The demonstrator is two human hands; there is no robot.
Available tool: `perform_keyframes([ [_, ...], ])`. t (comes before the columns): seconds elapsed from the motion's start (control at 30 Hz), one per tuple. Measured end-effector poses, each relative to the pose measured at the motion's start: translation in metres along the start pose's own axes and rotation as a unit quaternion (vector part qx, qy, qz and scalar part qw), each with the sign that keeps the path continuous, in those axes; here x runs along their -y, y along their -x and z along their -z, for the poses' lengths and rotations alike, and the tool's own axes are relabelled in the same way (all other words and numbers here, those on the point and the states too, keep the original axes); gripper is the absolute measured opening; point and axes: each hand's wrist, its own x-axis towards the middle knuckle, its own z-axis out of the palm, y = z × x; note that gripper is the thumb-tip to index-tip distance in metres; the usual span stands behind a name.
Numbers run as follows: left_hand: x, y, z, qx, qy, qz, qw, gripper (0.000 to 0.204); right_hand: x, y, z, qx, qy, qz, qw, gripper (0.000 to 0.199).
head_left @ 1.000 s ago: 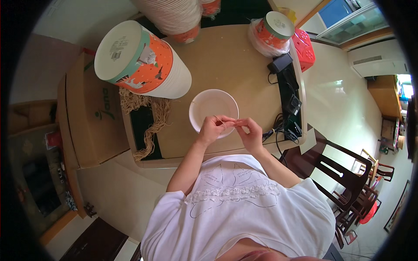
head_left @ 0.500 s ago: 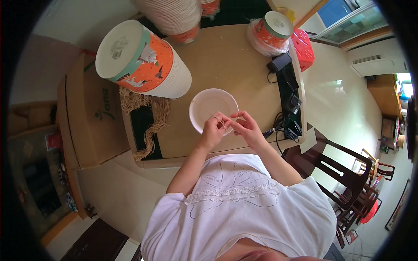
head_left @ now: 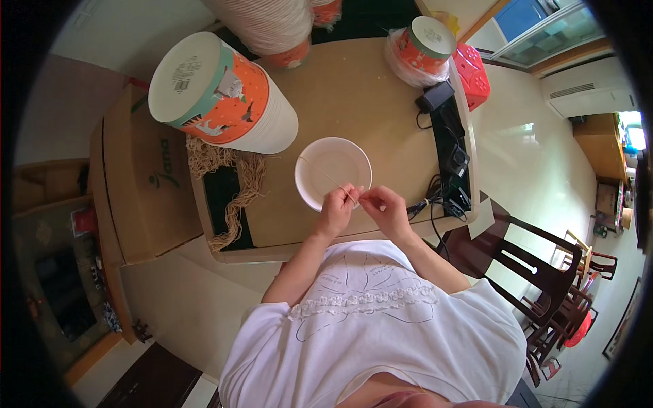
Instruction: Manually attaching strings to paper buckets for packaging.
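A white paper bowl [head_left: 318, 173] sits on the table in front of me. Over its near rim, my left hand [head_left: 337, 209] pinches a thin beige string [head_left: 331, 177]; one end of the string trails across the bowl's opening toward its far left side. Close beside it, my right hand [head_left: 387, 212] has its fingers pinched on the same string, fingertips almost meeting those of the left. The short stretch between the two hands is partly hidden by fingers. Beige strings [head_left: 250, 178] lie in a loose bundle at the table's left edge.
Left of the bowl lies a tall stack of orange-and-white paper bowls [head_left: 235, 102]; another wrapped stack [head_left: 272, 27] stands behind it. At far right are a smaller bowl stack [head_left: 425, 51], a black adapter [head_left: 435, 97] and cables [head_left: 435, 197]. A cardboard box [head_left: 153, 183] stands left of the table.
My right hand has rolled inward and its raised fingers have curled down onto the string. Both hands' fingertips now pinch closer together; the bowl stays put.
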Motion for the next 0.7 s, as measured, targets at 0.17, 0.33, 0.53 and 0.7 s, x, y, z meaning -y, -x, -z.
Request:
perform_keyframes([
  [0.17, -0.002, -0.001, 0.002, 0.017, 0.048, 0.053, 0.997, 0.014, -0.023, 0.009, 0.008, 0.0, -0.135, -0.078, 0.988, 0.007],
  [0.33, -0.003, -0.004, 0.006, 0.08, -0.148, -0.025, 0.985, 0.033, -0.045, 0.015, 0.007, -0.009, -0.284, -0.241, 0.928, 0.008],
  [0.53, 0.01, 0.002, 0.0, 0.095, -0.212, -0.034, 0.972, 0.04, -0.063, 0.011, 0.002, -0.026, -0.257, -0.236, 0.937, 0.01],
  [0.7, -0.029, -0.003, 0.019, 0.09, -0.134, 0.087, 0.983, 0.034, -0.059, 0.006, -0.002, -0.04, -0.137, -0.143, 0.979, 0.012],
])
